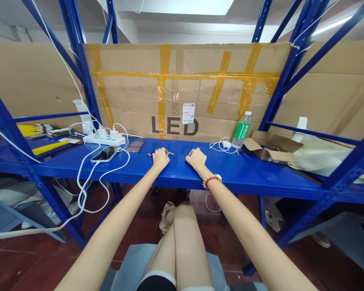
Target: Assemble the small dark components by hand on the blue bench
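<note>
On the blue table point(182, 171), my left hand point(161, 159) is closed over a small object with a metallic end point(170, 153) that sticks out on its right side; a dark bit shows on its left. Most of that object is hidden by the fingers. To its right, my right hand point(196, 157) rests on the table as a loose fist, with nothing visible in it. A bead bracelet point(212, 180) circles the right wrist. The two hands are apart.
A white phone point(104, 154) with cables lies left, by a white power strip point(104, 139). Right stand a green-labelled bottle point(242, 130), a white cable point(226, 144) and an open cardboard box point(273, 146). A cardboard panel point(133, 97) closes the back; blue posts flank the table.
</note>
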Demonstrator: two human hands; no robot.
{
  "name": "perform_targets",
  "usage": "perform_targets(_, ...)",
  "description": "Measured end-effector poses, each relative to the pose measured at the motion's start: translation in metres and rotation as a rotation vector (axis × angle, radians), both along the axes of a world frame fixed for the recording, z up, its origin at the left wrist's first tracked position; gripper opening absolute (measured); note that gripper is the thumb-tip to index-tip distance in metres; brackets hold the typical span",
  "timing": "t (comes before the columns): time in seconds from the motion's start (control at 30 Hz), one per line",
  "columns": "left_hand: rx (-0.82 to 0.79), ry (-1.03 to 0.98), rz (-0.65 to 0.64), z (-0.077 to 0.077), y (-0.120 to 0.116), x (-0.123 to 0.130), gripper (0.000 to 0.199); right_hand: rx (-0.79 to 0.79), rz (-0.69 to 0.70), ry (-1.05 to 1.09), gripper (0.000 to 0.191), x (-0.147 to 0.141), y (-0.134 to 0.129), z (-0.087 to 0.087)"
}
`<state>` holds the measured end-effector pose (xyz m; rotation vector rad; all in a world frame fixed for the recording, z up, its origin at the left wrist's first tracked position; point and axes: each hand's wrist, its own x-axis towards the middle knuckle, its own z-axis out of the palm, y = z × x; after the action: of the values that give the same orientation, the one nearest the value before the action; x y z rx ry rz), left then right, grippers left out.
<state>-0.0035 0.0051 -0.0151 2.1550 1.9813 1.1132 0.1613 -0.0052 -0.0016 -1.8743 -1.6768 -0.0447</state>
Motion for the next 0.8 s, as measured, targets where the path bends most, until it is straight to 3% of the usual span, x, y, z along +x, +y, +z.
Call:
perform_targets(0.2, 0.026, 0.042, -0.261, -0.0020, 0.0073, 0.0012, 0.016, 0.036, 0.064, -0.033, 0.027, 0.0048, 0.0015, -0.0019)
perform_targets(0.37, 0.050, 0.041, -0.395, -0.0014, 0.0099, 0.0021, 0.012, 0.040, 0.011, -0.026, 0.030, 0.0070, 0.0051, -0.0044)
perform_targets(0.6, 0.052, 0.032, -0.432, -0.0003, 0.0079, 0.0030, 0.017, 0.008, -0.095, -0.031, 0.028, 0.0037, 0.0059, -0.0050)
perform_targets(0.8, 0.029, 0.056, -0.428, 0.0019, 0.0037, 0.0040, 0.017, 0.003, -0.106, -0.064, 0.030, 0.0038, 0.0061, -0.0034)
